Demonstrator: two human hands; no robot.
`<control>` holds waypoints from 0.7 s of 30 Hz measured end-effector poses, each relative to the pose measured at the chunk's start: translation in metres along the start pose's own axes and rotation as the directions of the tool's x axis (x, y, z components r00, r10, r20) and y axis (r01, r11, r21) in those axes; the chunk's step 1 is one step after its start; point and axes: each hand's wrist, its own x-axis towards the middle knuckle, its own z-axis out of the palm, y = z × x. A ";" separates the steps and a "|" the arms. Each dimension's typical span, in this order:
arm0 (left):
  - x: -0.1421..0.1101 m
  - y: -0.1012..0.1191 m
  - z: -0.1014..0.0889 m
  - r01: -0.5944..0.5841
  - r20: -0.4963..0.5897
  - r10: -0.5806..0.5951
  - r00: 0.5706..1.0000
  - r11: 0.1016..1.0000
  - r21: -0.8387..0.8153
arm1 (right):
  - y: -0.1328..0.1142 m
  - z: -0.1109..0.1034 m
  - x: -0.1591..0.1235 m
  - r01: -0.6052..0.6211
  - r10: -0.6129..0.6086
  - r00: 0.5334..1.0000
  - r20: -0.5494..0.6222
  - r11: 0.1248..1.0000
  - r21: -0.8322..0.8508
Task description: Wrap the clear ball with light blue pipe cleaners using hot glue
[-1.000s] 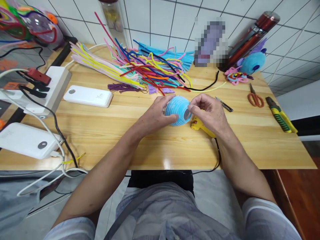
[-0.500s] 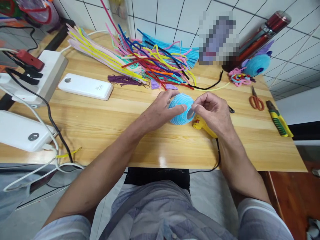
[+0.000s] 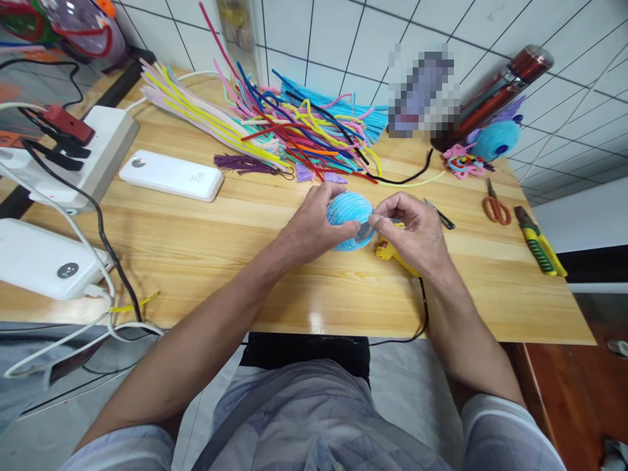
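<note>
A rounded blue ball wound with fuzzy pipe cleaner (image 3: 348, 210) is held in my left hand (image 3: 310, 226), fingers behind it and thumb across its front. A greyish round end of the ball faces right. At that end, the thumb and fingertips of my right hand (image 3: 415, 227) are pinched together, close against the ball; whatever they hold is too small to make out. Partly under my right hand lies a yellow glue gun (image 3: 385, 250), its black cord running off the front edge.
Behind lies a heap of coloured pipe cleaners (image 3: 304, 137). A dark slim cutter (image 3: 444, 217), orange-handled scissors (image 3: 496, 209) and green-yellow pliers (image 3: 540, 245) lie right. A finished blue ball piece (image 3: 495, 139) stands near a red flask (image 3: 500, 91). Power banks (image 3: 171, 175) and cables are left.
The view has shifted slightly. My left hand still holds the blue ball, and my right hand stays pinched at its right end. More of the dark cutter now shows beside my right hand.
</note>
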 end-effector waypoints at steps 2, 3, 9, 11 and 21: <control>0.000 0.000 0.000 0.010 0.004 -0.010 1.000 0.999 0.030 | 0.000 -0.001 0.001 -0.005 0.005 1.000 0.005 1.000 -0.011; 0.000 -0.001 -0.001 0.010 0.007 -0.011 1.000 0.999 0.038 | 0.000 -0.001 0.001 -0.008 0.008 1.000 0.008 1.000 -0.014; 0.000 -0.002 -0.003 0.000 0.040 -0.001 0.999 1.000 0.018 | -0.004 -0.003 0.001 -0.018 0.018 1.000 0.018 1.000 -0.009; 0.000 -0.003 -0.005 0.004 0.070 -0.004 0.998 1.000 0.004 | -0.004 -0.002 0.002 -0.013 0.013 1.000 0.015 1.000 -0.005; 0.002 -0.004 -0.003 0.087 0.086 -0.077 0.993 0.989 -0.117 | -0.001 -0.017 0.004 0.079 -0.095 0.993 -0.071 0.977 -0.199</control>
